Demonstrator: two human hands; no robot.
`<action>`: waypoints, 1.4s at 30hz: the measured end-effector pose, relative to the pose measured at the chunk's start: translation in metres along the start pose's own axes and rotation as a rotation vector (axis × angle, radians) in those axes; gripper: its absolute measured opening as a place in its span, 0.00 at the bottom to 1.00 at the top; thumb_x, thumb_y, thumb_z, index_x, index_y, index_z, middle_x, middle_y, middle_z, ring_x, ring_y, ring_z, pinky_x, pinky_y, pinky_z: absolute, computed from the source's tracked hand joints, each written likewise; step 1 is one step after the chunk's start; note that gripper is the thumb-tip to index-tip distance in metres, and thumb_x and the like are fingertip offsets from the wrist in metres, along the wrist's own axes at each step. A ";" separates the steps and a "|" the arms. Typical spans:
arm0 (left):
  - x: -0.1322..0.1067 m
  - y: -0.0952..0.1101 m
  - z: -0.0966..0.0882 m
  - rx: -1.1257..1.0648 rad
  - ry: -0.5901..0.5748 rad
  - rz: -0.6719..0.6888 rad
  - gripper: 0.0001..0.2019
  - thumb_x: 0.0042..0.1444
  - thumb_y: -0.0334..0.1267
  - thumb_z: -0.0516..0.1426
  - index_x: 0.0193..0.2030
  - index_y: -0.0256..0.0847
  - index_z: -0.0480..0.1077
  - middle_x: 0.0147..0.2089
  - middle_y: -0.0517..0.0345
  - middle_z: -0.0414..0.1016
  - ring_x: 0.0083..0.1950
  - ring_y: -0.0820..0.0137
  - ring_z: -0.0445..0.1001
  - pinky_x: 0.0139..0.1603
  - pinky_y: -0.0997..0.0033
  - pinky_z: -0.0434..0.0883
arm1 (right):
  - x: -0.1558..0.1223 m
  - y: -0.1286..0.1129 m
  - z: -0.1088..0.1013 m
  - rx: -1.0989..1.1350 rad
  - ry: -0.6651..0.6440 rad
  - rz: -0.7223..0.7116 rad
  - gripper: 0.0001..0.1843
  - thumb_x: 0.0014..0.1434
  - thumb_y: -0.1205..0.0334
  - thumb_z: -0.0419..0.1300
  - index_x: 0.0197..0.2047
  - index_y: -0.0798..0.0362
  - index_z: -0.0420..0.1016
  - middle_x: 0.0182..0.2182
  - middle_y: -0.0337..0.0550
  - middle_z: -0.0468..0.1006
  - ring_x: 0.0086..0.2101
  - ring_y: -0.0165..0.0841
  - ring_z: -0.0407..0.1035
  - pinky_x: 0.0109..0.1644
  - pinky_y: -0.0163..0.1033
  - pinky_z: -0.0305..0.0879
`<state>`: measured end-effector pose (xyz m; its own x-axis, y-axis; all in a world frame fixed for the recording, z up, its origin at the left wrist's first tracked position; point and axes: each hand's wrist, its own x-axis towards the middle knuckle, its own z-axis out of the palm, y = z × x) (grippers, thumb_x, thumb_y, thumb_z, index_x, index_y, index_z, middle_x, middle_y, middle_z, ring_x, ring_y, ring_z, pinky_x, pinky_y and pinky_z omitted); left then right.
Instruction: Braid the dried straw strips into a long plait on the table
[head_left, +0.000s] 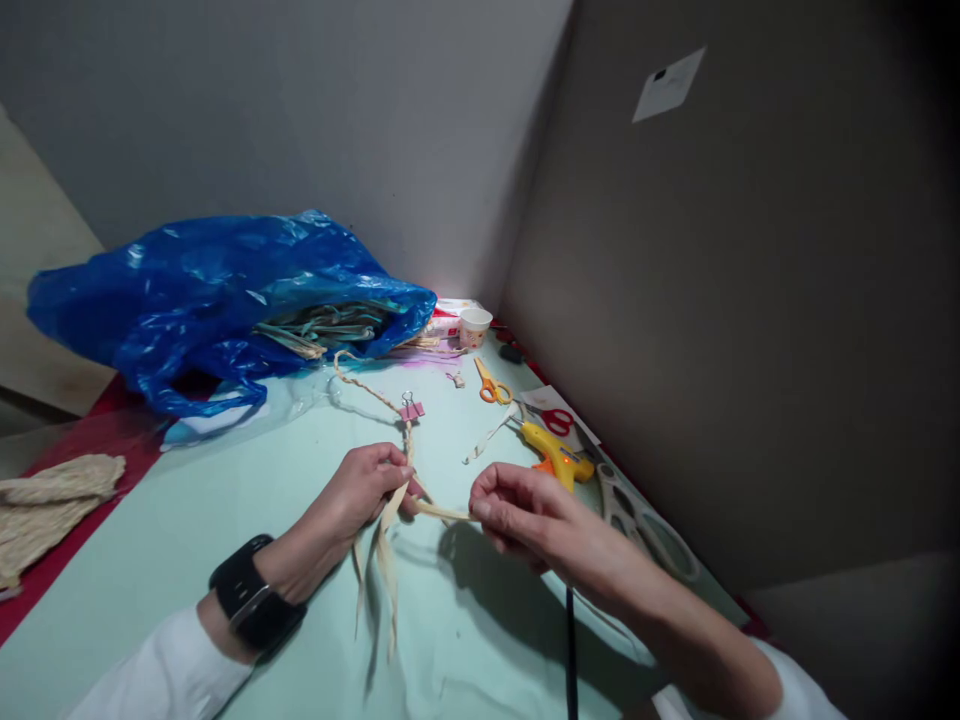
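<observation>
A pale braid of flat, straw-like strips [409,437] runs down from a pink binder clip [411,411] to my left hand [379,480]. That hand is closed, pinching the braid where the loose strips part. Several strip ends [388,575] hang below it. My right hand [517,510] is closed too, its thumb and fingertips gripping one strip [446,512] pulled out to the right of the braid. Above the clip, the finished thin braid [364,384] curves up and left toward a blue bag. A yellow glue gun [553,450] lies just beyond my right hand.
The blue plastic bag [225,290] holds bundled strips [330,330]. Orange scissors [493,383], red-handled scissors [557,421], large grey-handled scissors [619,505] and a paper cup [475,328] stand or lie along the right. A woven straw piece [56,505] rests at the left edge. Walls close off the back and right.
</observation>
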<state>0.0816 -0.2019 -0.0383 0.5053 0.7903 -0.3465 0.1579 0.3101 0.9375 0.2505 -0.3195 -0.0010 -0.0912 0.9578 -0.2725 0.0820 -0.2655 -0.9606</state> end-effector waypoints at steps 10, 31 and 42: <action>0.005 -0.006 -0.005 0.056 -0.011 -0.046 0.08 0.46 0.38 0.60 0.28 0.38 0.65 0.22 0.56 0.77 0.22 0.72 0.72 0.21 0.78 0.58 | -0.014 0.029 0.002 -0.878 0.234 -0.112 0.08 0.64 0.65 0.48 0.44 0.53 0.65 0.28 0.42 0.74 0.26 0.30 0.64 0.31 0.35 0.56; 0.006 -0.004 -0.006 0.049 -0.048 -0.034 0.06 0.46 0.35 0.59 0.28 0.36 0.67 0.25 0.55 0.78 0.23 0.73 0.73 0.24 0.77 0.63 | 0.045 0.014 0.007 -1.353 0.101 -0.287 0.07 0.61 0.68 0.50 0.36 0.54 0.69 0.31 0.44 0.74 0.28 0.31 0.65 0.30 0.37 0.48; 0.007 -0.003 -0.012 -0.008 -0.089 -0.046 0.03 0.50 0.30 0.58 0.29 0.34 0.67 0.28 0.53 0.78 0.22 0.75 0.72 0.20 0.80 0.61 | 0.052 -0.002 0.001 -1.002 0.236 -0.204 0.07 0.57 0.67 0.51 0.34 0.53 0.70 0.29 0.41 0.73 0.29 0.29 0.63 0.31 0.33 0.51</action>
<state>0.0745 -0.1916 -0.0439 0.5715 0.7250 -0.3843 0.1763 0.3489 0.9204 0.2441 -0.2696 -0.0131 -0.0085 0.9999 0.0109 0.8806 0.0127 -0.4736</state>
